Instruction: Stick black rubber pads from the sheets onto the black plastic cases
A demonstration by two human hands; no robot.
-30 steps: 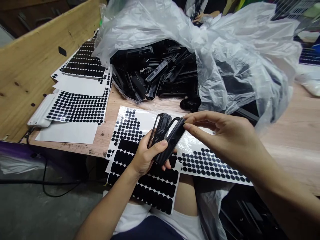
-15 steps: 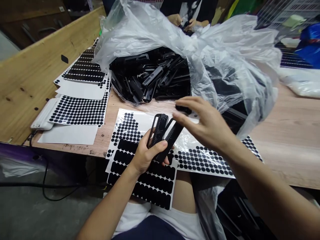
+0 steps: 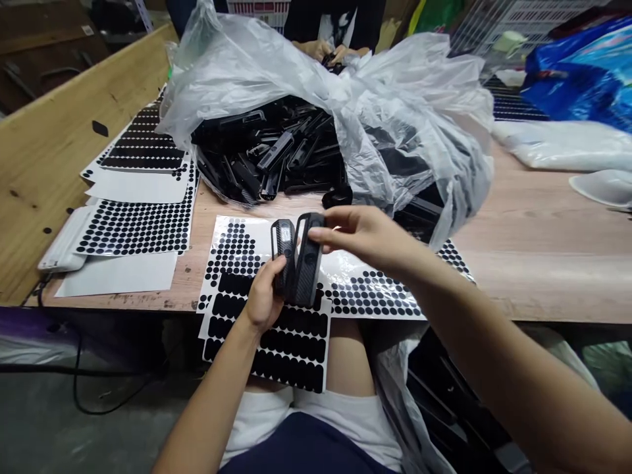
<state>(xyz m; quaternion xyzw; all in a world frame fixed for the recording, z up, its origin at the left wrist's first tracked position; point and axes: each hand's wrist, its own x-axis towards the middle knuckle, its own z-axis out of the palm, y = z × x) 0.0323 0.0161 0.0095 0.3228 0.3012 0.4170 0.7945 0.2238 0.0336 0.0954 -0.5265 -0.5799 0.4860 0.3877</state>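
Two long black plastic parts stand side by side over the sticker sheets. My left hand [image 3: 265, 294] is closed around the lower part of the left black part [image 3: 283, 247], and its fingers pass behind the right one. With thumb and fingers my right hand [image 3: 345, 230] pinches the upper end of the right black part [image 3: 308, 263]. Round dark spots show on both parts. Beneath them lies a sheet of large black round stickers [image 3: 291, 365], reaching over the table edge onto the lap. A sheet of small black dots [image 3: 380, 293] is under it.
An open clear plastic bag [image 3: 276, 66] full of black parts stands behind the hands. More sticker sheets [image 3: 135, 224] and a white device [image 3: 69, 240] lie left by a wooden board [image 3: 49, 145]. Across the table, another person's hands [image 3: 330, 52] hold something black. Another bag sits below right.
My right hand has moved down and left onto the right black part and now grips its top. The two parts are more upright. The whole view has shifted.
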